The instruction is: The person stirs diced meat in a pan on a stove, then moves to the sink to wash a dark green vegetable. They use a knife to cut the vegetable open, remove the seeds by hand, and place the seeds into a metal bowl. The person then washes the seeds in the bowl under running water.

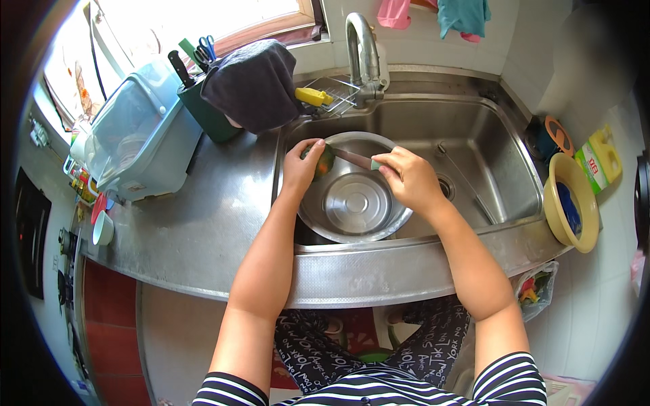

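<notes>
My left hand point(302, 165) holds a green and orange fruit or vegetable point(325, 162) over the left side of a round stainless steel basin point(357, 236). My right hand point(410, 177) grips a small knife point(353, 158) by its pale green handle, with the blade pointing left and its tip at or close to the fruit. Whether the blade has entered the skin cannot be told. The basin sits in the left part of a steel sink point(487, 157), and its inside shows bare metal. My fingers cover much of the fruit.
A curved faucet point(361, 56) rises behind the basin. Left stand a knife block point(205, 109), a dark cloth point(254, 83) over something, and a blue lidded dish box point(147, 137). A yellow bowl point(553, 203) and a yellow jug point(607, 155) stand right. A thin rod lies in the sink.
</notes>
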The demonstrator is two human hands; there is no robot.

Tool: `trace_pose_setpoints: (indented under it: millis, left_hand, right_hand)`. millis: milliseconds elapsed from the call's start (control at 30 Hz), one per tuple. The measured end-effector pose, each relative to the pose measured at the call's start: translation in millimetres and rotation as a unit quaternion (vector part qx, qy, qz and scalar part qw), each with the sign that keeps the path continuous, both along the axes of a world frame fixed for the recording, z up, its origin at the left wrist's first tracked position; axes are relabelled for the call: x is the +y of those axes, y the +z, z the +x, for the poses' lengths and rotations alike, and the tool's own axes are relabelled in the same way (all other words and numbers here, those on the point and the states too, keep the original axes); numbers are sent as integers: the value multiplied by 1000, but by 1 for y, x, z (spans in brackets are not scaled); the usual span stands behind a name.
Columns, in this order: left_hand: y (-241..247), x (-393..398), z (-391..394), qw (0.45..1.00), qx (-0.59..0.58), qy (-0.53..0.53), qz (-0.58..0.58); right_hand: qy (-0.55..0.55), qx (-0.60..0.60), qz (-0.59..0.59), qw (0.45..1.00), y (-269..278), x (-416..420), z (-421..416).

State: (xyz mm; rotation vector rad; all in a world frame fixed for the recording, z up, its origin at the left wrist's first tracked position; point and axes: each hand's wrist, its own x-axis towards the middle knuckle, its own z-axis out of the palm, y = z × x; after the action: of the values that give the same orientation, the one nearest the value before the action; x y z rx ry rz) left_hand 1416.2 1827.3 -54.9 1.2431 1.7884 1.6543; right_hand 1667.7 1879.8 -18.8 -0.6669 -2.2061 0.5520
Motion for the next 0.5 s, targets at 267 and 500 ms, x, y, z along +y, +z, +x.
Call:
trace_pose_setpoints:
  millis: [267,500]
  left_hand:
    - [1,0,3,997,68,-11,-34]
    - [0,1,3,999,37,1,-37]
  right_hand:
    - [-15,-34,25,999,-2,-4,0]
    - [10,-36,-14,999,-1,-2,0]
